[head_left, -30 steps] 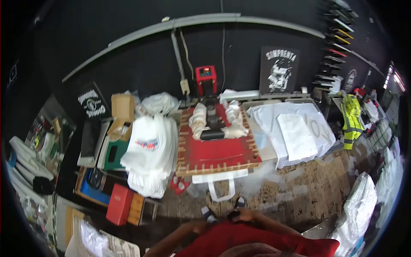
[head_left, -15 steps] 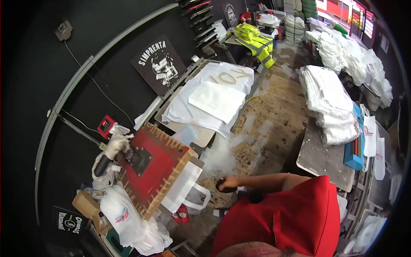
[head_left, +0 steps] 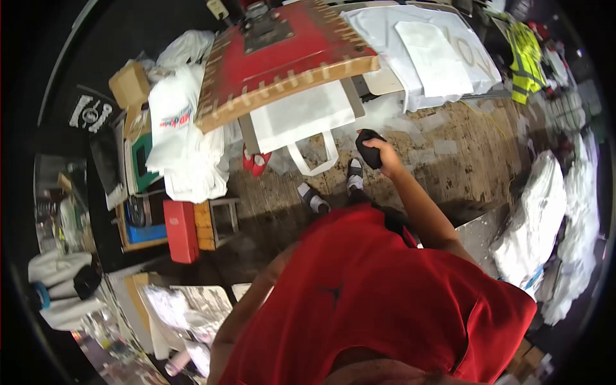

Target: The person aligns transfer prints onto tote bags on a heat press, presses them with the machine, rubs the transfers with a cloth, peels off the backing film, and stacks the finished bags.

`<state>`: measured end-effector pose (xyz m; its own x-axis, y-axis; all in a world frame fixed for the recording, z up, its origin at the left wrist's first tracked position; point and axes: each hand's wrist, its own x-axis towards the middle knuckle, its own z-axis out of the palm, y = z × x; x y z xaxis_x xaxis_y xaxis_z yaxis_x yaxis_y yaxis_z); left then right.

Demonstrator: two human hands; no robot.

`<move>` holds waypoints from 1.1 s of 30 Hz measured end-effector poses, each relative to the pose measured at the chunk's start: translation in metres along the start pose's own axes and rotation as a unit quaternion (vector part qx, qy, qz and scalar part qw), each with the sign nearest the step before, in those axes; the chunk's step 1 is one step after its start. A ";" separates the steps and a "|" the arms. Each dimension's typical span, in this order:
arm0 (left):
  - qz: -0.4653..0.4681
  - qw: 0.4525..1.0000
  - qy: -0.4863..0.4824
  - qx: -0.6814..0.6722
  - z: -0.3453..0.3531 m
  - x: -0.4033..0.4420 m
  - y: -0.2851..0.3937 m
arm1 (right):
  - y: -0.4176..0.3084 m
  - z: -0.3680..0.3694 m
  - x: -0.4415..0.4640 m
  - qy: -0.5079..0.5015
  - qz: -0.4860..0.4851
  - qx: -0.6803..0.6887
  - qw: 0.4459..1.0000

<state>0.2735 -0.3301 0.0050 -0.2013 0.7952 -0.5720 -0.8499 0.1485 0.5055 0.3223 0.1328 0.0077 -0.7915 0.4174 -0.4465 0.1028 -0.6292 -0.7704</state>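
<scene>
My right hand (head_left: 385,157) is closed around a rounded black object (head_left: 369,148), whose exact kind I cannot make out. It is held over the floor, to the right of a white tote bag (head_left: 301,119). The bag lies on the lower plate of a heat press, with its handle loop hanging over the front edge. Above the bag sits the red upper plate (head_left: 301,54) of the press, with a gap between them. Of my left arm only part shows beside my red shirt; the left hand is hidden.
White printed bags (head_left: 183,128) are heaped left of the press. A white cloth (head_left: 378,32) with a white sheet covers the surface at right. A red box (head_left: 181,231) stands lower left. Wrapped white bundles (head_left: 536,212) lie at far right; tape pieces dot the wooden floor (head_left: 475,141).
My view has swung down and left, bringing my feet and the red box into sight. The right hand still grips the black object. The bag remains under the red plate.
</scene>
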 end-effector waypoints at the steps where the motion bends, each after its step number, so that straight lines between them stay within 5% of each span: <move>1: 0.004 1.000 0.007 -0.010 0.003 -0.001 0.000 | -0.007 0.003 -0.001 -0.012 -0.002 0.017 1.000; 3: 0.012 0.981 0.035 0.188 0.019 -0.001 0.017 | -0.014 0.005 0.008 -0.028 0.002 0.029 0.999; 4: 0.015 0.983 0.039 0.180 0.034 0.000 0.044 | -0.013 0.005 0.017 0.007 -0.009 -0.014 1.000; 5: -0.013 0.913 -0.033 0.406 0.052 0.002 0.083 | -0.014 0.007 0.025 0.041 -0.022 -0.057 0.997; 6: -0.041 0.788 -0.101 0.606 0.058 0.010 0.115 | -0.023 0.023 0.023 0.093 -0.122 -0.131 0.979; 7: -0.087 0.820 -0.004 0.566 0.037 0.031 0.128 | -0.026 0.024 0.030 0.120 -0.169 -0.221 0.953; 8: 0.108 0.906 0.082 0.401 0.031 0.046 0.137 | -0.029 0.022 0.041 0.114 -0.165 -0.247 0.948; 9: 0.275 0.889 0.188 0.313 0.019 0.078 0.146 | -0.032 0.020 0.052 0.109 -0.163 -0.271 0.942; 12: 0.310 0.865 0.393 0.049 -0.019 0.150 0.192 | -0.053 0.031 0.059 0.081 -0.058 -0.262 0.960; 21: 0.223 0.866 0.417 0.165 -0.002 0.214 0.216 | -0.051 0.046 0.070 0.040 -0.032 -0.250 0.967; 33: 0.274 0.862 0.408 0.126 -0.023 0.210 0.191 | -0.052 0.054 0.049 0.047 -0.029 -0.299 0.952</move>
<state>0.0581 -0.1477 -0.0335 -0.9014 0.1244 -0.4147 -0.4065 0.0865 0.9095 0.2454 0.1503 0.0508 -0.7510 0.5151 -0.4132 0.4089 -0.1286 -0.9035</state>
